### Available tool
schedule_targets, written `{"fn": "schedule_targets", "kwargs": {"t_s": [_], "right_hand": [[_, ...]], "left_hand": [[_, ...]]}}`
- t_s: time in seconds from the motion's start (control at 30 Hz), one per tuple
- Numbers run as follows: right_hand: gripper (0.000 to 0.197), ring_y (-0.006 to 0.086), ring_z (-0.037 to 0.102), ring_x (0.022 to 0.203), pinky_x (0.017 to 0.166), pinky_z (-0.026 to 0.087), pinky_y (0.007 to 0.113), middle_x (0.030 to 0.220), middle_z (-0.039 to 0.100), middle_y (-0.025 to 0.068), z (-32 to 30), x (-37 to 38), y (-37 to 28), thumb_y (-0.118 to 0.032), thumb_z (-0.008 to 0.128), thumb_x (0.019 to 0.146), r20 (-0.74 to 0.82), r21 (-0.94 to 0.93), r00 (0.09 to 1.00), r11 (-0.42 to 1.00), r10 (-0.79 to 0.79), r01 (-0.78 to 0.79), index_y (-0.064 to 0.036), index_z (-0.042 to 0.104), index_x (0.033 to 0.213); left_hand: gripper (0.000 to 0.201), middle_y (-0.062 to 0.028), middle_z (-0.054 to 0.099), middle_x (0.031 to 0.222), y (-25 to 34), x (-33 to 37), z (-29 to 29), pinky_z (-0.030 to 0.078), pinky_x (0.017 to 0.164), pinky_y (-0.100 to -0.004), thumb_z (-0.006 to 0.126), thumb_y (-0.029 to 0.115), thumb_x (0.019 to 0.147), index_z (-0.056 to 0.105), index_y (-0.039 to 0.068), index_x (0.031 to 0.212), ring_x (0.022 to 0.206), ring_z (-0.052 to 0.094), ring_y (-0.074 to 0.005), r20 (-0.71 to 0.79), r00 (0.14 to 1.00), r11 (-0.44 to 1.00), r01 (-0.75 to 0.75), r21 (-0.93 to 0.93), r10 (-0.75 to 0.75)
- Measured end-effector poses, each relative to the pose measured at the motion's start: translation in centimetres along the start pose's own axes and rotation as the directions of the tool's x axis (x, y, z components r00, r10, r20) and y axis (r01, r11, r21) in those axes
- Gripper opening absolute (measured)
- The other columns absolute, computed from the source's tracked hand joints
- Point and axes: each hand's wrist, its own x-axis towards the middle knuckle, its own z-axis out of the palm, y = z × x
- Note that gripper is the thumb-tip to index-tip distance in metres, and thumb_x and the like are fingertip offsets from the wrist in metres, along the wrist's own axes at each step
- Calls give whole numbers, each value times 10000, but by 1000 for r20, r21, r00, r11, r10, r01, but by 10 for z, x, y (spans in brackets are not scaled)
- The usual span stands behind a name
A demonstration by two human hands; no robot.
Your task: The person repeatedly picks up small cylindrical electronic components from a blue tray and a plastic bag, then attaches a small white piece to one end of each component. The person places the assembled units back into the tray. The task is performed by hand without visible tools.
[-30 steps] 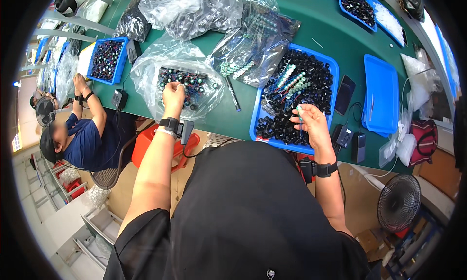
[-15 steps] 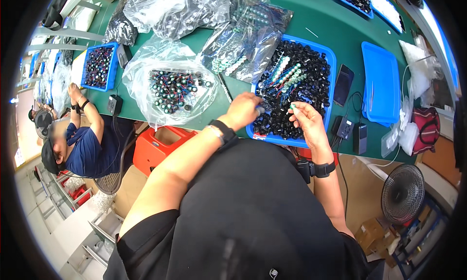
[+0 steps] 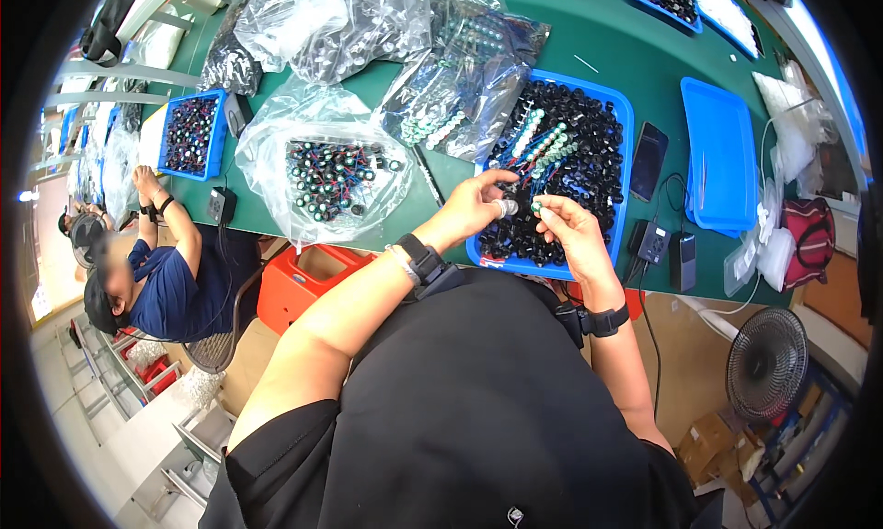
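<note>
My left hand [image 3: 474, 207] is over the left edge of a blue tray [image 3: 628, 143] heaped with small black round parts [image 3: 589, 115]. Its index finger and thumb are apart, and I make out nothing held between them. A pale cover sits on one of its fingertips. Close by on the right, my right hand [image 3: 575, 233] pinches a small green round piece [image 3: 536, 207] between thumb and fingertip, above the black parts. Beyond both hands, rows of green-white round pieces with coloured wires [image 3: 552, 143] lie on the heap.
A clear plastic bag [image 3: 267, 161] with wired round parts lies left of the tray, near a pen [image 3: 429, 177]. More filled bags [image 3: 336, 23] are behind. To the right are a phone [image 3: 649, 161] and empty blue trays [image 3: 719, 156]. A co-worker [image 3: 189, 276] sits at far left.
My left hand has shifted slightly right and its index finger and thumb have spread. The right hand has moved a little left with the green piece, bringing the hands closer together.
</note>
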Motion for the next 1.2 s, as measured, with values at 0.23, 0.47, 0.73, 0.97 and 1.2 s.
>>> {"fn": "schedule_targets", "kwargs": {"t_s": [0.23,0.47,0.73,0.97,1.2], "right_hand": [[151,84,568,748,630,450,212,868,609,24,17,8,-14,-88,585,890,32,40,997,996,-76,75,-6,599,1015],[119,91,582,733,617,460,213,834,611,23,25,12,-13,-86,601,879,62,5,992,994,-108,108,-13,596,973],[91,119,606,707,605,512,231,828,617,64,27,15,-12,-41,585,874,32,-63,999,997,-38,40,10,583,949],[161,178,648,758,680,554,285,873,637,124,39,14,-24,14,494,893,91,-69,996,998,3,3,66,571,1024],[178,206,660,770,704,558,302,883,638,144,54,25,-49,13,506,883,42,-36,999,999,-7,9,92,557,1034]], "left_hand": [[385,-89,607,1049,44,-20,-9,461,850,-237,627,-5,799,558,-32,1177,946,586,-133,101,991,942,118,-313,-91],[417,-95,619,1028,51,-32,-6,453,865,-242,613,7,812,529,-39,1217,936,587,-124,105,994,926,77,-369,-41],[343,-89,638,1004,41,-29,-7,472,828,-244,626,36,833,563,-46,1159,878,607,-123,35,999,948,27,-317,-17],[220,-90,645,955,37,-20,-2,492,782,-261,618,55,852,587,-57,1039,854,614,-130,-71,996,986,-59,-153,48],[174,-138,619,832,64,-17,-5,493,627,-320,636,52,791,616,3,957,687,619,-240,-232,743,688,-390,612,627]]}}
